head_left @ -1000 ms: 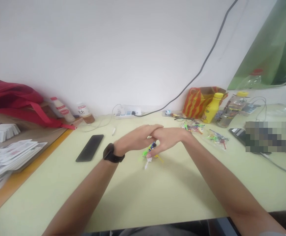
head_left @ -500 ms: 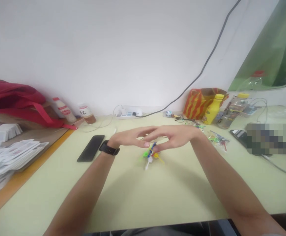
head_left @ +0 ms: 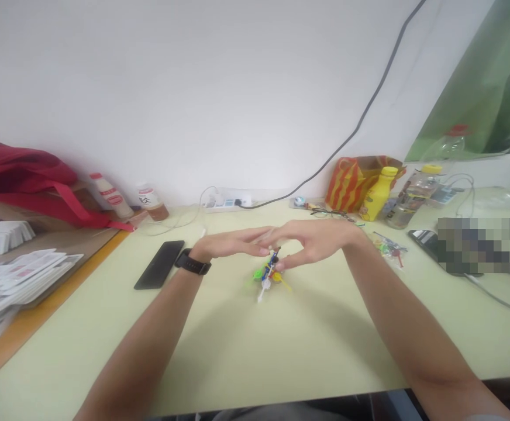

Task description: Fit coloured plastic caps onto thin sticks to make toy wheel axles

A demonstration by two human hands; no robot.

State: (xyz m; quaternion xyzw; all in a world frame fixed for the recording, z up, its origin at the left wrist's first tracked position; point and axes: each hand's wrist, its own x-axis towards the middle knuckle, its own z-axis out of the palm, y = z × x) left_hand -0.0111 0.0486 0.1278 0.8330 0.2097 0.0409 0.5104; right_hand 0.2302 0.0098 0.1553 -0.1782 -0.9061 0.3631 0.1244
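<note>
A small plastic toy (head_left: pixel 266 284) in green, white, yellow, blue and red stands on the pale table in front of me, thin arms sticking out from its lower part. My right hand (head_left: pixel 319 241) bends over it from the right, with the thumb against its side near the red and yellow parts. From the left, my left hand (head_left: pixel 231 242), with a black watch at the wrist, has its thumb at the blue upper part. The fingers of both hands meet behind the toy, and their tips are partly hidden.
A black phone (head_left: pixel 159 265) lies left of my hands. At right are a bag of small coloured plastic parts (head_left: pixel 389 248), a yellow bottle (head_left: pixel 378 196) and a striped bag (head_left: pixel 345 184). Stacked cards (head_left: pixel 40 272) lie far left; a power strip (head_left: pixel 226 202) sits by the wall.
My right fingers have shifted slightly at the top of the toy, and more of its blue and dark upper part shows. The toy stays in place; the view has moved slightly.
</note>
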